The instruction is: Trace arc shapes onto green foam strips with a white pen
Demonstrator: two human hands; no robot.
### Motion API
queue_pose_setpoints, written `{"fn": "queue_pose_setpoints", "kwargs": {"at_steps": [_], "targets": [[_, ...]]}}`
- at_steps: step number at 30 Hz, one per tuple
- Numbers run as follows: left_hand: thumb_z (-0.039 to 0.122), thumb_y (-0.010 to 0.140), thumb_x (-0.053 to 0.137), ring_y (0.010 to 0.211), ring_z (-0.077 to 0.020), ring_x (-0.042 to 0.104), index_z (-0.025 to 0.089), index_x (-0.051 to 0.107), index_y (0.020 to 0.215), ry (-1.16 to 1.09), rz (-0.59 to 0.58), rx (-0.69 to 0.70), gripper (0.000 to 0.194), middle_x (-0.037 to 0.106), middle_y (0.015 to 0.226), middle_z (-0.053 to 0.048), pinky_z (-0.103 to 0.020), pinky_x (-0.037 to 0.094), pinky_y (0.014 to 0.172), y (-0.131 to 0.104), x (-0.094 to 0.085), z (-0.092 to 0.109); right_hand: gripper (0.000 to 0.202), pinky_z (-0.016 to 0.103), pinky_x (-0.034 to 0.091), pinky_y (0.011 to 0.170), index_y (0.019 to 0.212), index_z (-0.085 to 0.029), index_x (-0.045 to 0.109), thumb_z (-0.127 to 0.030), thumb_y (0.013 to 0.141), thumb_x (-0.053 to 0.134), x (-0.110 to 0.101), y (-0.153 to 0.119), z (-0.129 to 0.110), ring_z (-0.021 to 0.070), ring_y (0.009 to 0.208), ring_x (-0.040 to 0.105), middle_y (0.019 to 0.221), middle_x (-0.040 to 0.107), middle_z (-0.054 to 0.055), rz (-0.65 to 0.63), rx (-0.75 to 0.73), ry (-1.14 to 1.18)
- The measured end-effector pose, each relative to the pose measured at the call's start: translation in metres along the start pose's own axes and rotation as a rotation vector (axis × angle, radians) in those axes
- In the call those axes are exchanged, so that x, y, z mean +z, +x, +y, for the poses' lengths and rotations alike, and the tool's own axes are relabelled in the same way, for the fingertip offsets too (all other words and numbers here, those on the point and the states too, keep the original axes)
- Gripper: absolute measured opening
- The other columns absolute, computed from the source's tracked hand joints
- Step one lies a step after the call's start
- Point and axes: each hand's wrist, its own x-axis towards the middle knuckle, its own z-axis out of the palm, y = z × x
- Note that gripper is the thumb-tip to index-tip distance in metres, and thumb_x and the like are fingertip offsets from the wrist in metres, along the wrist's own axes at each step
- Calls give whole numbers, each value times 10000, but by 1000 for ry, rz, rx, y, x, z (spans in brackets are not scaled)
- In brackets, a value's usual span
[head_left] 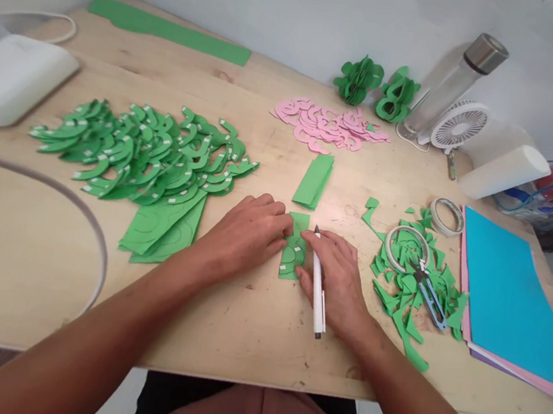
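Note:
A small green paper piece [292,262] with a pencilled curved outline and small white tape bits lies on the table between my hands. My left hand [253,234] is closed, its curled fingertips gripping the paper's left edge. My right hand [336,275] holds a white pen [318,286], its dark tip pointing away from me, while the thumb and fingertips touch the paper's right edge. Just beyond lies a folded green paper strip [314,181]. Left of my left hand, several marked green sheets [165,230] lie partly under a pile of curved green cutouts [146,154] bearing white tape bits.
Green scraps [400,289] surround blue-handled scissors [429,296] and a tape roll [407,248] at right, beside coloured sheets [513,290]. Pink cutouts [327,126], green paper ornaments [359,79], a bottle [445,83] and a small fan [460,127] stand behind. A cable [88,217] loops at left.

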Motion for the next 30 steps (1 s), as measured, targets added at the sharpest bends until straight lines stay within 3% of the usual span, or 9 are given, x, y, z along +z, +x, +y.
{"fn": "queue_pose_setpoints", "kwargs": {"at_steps": [30], "targets": [[194, 849, 597, 894, -241, 539, 206, 650, 855, 19, 13, -5, 54, 629, 863, -45, -371, 410, 773, 1, 1, 1, 408, 476, 415, 1018, 1321, -232, 550, -249, 914, 574, 2, 0, -1, 297, 1209, 555, 1168, 687, 91, -8, 14, -25]]}}
